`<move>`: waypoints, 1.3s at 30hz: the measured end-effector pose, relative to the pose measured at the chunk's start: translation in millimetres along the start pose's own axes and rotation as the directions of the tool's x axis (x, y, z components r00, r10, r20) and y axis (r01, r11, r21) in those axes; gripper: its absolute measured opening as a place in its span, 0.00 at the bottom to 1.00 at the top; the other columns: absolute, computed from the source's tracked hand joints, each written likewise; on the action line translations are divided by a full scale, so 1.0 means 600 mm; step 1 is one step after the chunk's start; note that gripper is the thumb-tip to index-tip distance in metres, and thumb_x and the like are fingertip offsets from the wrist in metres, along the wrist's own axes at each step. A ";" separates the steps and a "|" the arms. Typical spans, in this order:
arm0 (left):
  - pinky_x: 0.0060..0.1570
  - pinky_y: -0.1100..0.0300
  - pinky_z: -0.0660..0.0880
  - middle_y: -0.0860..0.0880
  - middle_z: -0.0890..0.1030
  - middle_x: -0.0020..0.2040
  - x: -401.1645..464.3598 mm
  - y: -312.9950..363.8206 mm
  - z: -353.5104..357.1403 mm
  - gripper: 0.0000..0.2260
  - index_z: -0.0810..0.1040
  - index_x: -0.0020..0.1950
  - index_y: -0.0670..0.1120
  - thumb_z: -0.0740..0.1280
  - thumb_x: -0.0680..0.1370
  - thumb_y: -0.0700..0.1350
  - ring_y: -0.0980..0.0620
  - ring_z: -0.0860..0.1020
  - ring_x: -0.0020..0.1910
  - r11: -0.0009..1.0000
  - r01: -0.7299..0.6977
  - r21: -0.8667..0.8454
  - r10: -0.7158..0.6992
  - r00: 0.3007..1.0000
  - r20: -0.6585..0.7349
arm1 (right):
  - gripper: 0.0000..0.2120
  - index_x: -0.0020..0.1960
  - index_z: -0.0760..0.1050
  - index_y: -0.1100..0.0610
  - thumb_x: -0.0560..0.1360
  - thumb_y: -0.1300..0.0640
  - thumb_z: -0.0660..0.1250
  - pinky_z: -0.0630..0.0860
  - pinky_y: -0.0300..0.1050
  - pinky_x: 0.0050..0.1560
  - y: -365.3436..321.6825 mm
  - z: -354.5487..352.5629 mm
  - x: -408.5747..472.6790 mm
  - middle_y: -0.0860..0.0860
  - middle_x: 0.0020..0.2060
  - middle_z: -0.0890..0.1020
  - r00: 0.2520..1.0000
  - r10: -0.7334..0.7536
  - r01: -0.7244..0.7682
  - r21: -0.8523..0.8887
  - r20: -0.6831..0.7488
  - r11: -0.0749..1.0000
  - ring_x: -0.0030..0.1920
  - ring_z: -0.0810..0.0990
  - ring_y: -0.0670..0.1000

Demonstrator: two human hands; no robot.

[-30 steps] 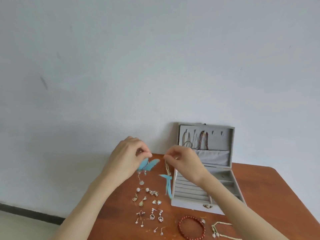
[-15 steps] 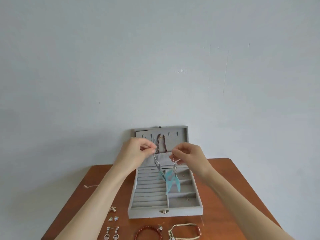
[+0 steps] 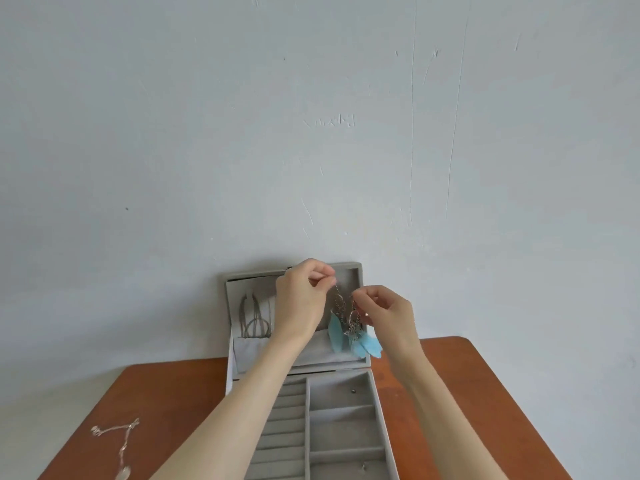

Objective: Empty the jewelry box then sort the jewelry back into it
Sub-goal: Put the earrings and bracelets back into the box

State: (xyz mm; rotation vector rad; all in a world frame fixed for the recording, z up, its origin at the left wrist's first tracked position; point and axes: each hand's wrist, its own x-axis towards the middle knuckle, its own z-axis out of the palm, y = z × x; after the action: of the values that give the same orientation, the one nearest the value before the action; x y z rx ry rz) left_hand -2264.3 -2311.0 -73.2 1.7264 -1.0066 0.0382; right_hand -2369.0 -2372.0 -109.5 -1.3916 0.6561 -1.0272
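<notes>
The grey jewelry box (image 3: 343,410) stands open on the brown table (image 3: 166,403), its lid (image 3: 235,289) upright against the wall. Both hands are raised in front of the lid's right half. My left hand (image 3: 301,299) pinches the top of a chain from which a blue feather earring (image 3: 335,332) hangs. My right hand (image 3: 388,315) pinches the top of the second blue feather earring (image 3: 367,344), just right of the first. Thin necklaces (image 3: 254,318) hang on the lid's left side above its pocket. My forearms hide part of the box's ring rolls.
A silver chain necklace (image 3: 121,445) lies on the table at the left. A tiny stud (image 3: 353,391) sits in the box's upper right compartment. The plain wall (image 3: 311,133) rises directly behind the box.
Both hands have carried the blue feather earrings from over the box's compartments up to the lid. The view has moved closer and dropped the loose jewelry near the front edge out of sight.
</notes>
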 end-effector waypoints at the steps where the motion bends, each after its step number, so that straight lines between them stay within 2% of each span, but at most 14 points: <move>1: 0.37 0.78 0.67 0.54 0.79 0.34 0.002 -0.002 0.010 0.04 0.80 0.40 0.45 0.70 0.71 0.36 0.63 0.76 0.35 1.000 -0.023 0.001 0.023 0.999 -0.024 | 0.07 0.38 0.78 0.58 0.74 0.61 0.66 0.71 0.42 0.39 0.008 0.002 0.004 0.52 0.32 0.78 1.000 0.011 -0.010 0.035 -0.025 0.999 0.35 0.74 0.49; 4: 0.39 0.77 0.69 0.53 0.79 0.35 0.001 -0.007 0.033 0.03 0.81 0.41 0.42 0.69 0.72 0.35 0.63 0.76 0.35 0.996 -0.084 0.014 0.085 0.992 -0.097 | 0.07 0.37 0.78 0.57 0.74 0.61 0.66 0.70 0.42 0.39 0.019 0.004 0.014 0.50 0.32 0.77 0.997 0.020 -0.013 0.091 -0.075 0.996 0.35 0.72 0.49; 8: 0.44 0.61 0.75 0.48 0.82 0.38 -0.003 -0.016 0.054 0.03 0.82 0.42 0.41 0.68 0.73 0.35 0.52 0.79 0.38 0.994 -0.103 0.023 0.106 0.977 -0.187 | 0.07 0.36 0.77 0.56 0.73 0.60 0.66 0.68 0.41 0.38 0.024 0.006 0.023 0.51 0.32 0.76 0.997 0.016 -0.009 0.092 -0.081 0.996 0.35 0.70 0.49; 11: 0.42 0.56 0.75 0.47 0.82 0.36 -0.005 -0.016 0.066 0.04 0.81 0.39 0.41 0.68 0.72 0.34 0.49 0.79 0.37 0.992 -0.098 0.078 0.115 0.964 -0.241 | 0.07 0.36 0.77 0.56 0.73 0.61 0.66 0.68 0.42 0.39 0.030 0.000 0.022 0.52 0.33 0.75 0.997 0.046 -0.039 0.109 -0.060 0.993 0.36 0.71 0.50; 15: 0.37 0.62 0.70 0.46 0.81 0.34 -0.004 -0.017 0.077 0.06 0.79 0.35 0.40 0.66 0.71 0.33 0.48 0.76 0.35 0.990 -0.072 0.121 0.105 0.953 -0.285 | 0.08 0.35 0.77 0.56 0.73 0.62 0.67 0.70 0.47 0.43 0.035 -0.009 0.022 0.52 0.32 0.76 0.997 0.069 -0.063 0.141 -0.039 0.988 0.37 0.72 0.52; 18: 0.35 0.67 0.62 0.47 0.79 0.35 -0.006 -0.020 0.081 0.08 0.79 0.34 0.42 0.65 0.70 0.32 0.51 0.74 0.34 0.989 -0.050 0.141 0.092 0.945 -0.313 | 0.09 0.34 0.77 0.56 0.73 0.62 0.67 0.69 0.47 0.42 0.034 -0.008 0.020 0.53 0.33 0.75 0.996 0.084 -0.078 0.150 -0.030 0.986 0.37 0.71 0.52; 24: 0.33 0.61 0.60 0.46 0.73 0.30 -0.008 -0.028 0.084 0.12 0.71 0.28 0.44 0.63 0.69 0.31 0.46 0.69 0.32 0.982 -0.015 0.186 0.069 0.956 -0.287 | 0.08 0.35 0.77 0.57 0.73 0.61 0.67 0.68 0.46 0.41 0.030 -0.009 0.019 0.54 0.34 0.74 0.994 0.106 -0.102 0.152 -0.018 0.983 0.37 0.70 0.52; 25: 0.34 0.61 0.61 0.46 0.75 0.32 -0.009 -0.030 0.085 0.11 0.75 0.31 0.44 0.64 0.70 0.32 0.46 0.71 0.33 0.982 -0.001 0.189 0.054 0.959 -0.277 | 0.08 0.35 0.77 0.57 0.73 0.61 0.67 0.69 0.45 0.41 0.030 -0.009 0.018 0.54 0.34 0.75 0.994 0.106 -0.102 0.147 -0.020 0.984 0.37 0.70 0.52; 27: 0.38 0.65 0.64 0.46 0.80 0.39 -0.016 -0.030 0.083 0.07 0.81 0.43 0.44 0.65 0.74 0.34 0.47 0.76 0.39 0.983 0.021 0.182 0.027 0.967 -0.254 | 0.07 0.36 0.78 0.58 0.73 0.61 0.67 0.70 0.43 0.40 0.029 -0.009 0.016 0.54 0.34 0.76 0.994 0.104 -0.100 0.136 -0.022 0.986 0.36 0.72 0.51; 29: 0.45 0.61 0.71 0.46 0.81 0.44 -0.024 -0.030 0.078 0.09 0.80 0.53 0.44 0.65 0.75 0.36 0.48 0.78 0.44 0.977 -0.001 0.212 0.043 0.980 -0.196 | 0.06 0.37 0.79 0.58 0.73 0.60 0.67 0.72 0.42 0.41 0.028 -0.008 0.015 0.53 0.34 0.78 0.995 0.095 -0.092 0.120 -0.020 0.988 0.36 0.74 0.50; 31: 0.48 0.54 0.73 0.48 0.82 0.42 -0.032 -0.032 0.069 0.14 0.78 0.58 0.45 0.64 0.75 0.34 0.47 0.77 0.44 0.954 -0.081 0.287 0.119 0.986 -0.116 | 0.06 0.38 0.80 0.57 0.73 0.59 0.68 0.73 0.38 0.40 0.025 -0.007 0.015 0.51 0.33 0.80 0.997 0.076 -0.074 0.085 -0.020 0.994 0.35 0.76 0.47; 34: 0.46 0.49 0.73 0.46 0.81 0.40 -0.037 -0.039 0.039 0.14 0.78 0.56 0.43 0.64 0.73 0.33 0.44 0.74 0.42 0.886 -0.232 0.401 0.301 0.947 -0.117 | 0.05 0.38 0.81 0.55 0.73 0.58 0.68 0.75 0.38 0.42 0.018 0.001 0.016 0.51 0.36 0.82 0.999 0.035 -0.035 0.027 -0.017 0.999 0.37 0.78 0.46; 36: 0.45 0.49 0.72 0.45 0.79 0.42 -0.030 -0.048 0.017 0.12 0.79 0.54 0.43 0.66 0.73 0.34 0.42 0.74 0.43 0.833 -0.246 0.495 0.373 0.911 -0.175 | 0.05 0.37 0.80 0.52 0.72 0.57 0.69 0.75 0.45 0.49 0.013 0.008 0.016 0.53 0.42 0.83 0.999 0.005 -0.006 -0.028 -0.033 1.000 0.42 0.78 0.50; 39: 0.47 0.49 0.71 0.43 0.77 0.47 -0.012 -0.065 -0.005 0.11 0.78 0.54 0.44 0.68 0.72 0.35 0.41 0.74 0.46 0.773 -0.252 0.582 0.421 0.891 -0.173 | 0.09 0.35 0.78 0.45 0.72 0.57 0.69 0.74 0.48 0.53 0.008 0.018 0.017 0.54 0.46 0.81 0.996 -0.063 0.055 -0.118 -0.063 0.991 0.42 0.76 0.48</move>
State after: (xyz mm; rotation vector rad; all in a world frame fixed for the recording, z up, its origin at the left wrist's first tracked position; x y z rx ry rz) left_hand -2242.8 -2302.0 -105.5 1.9377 -1.1371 0.8806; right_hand -2354.2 -2376.4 -110.9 -1.4904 0.7380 -1.1006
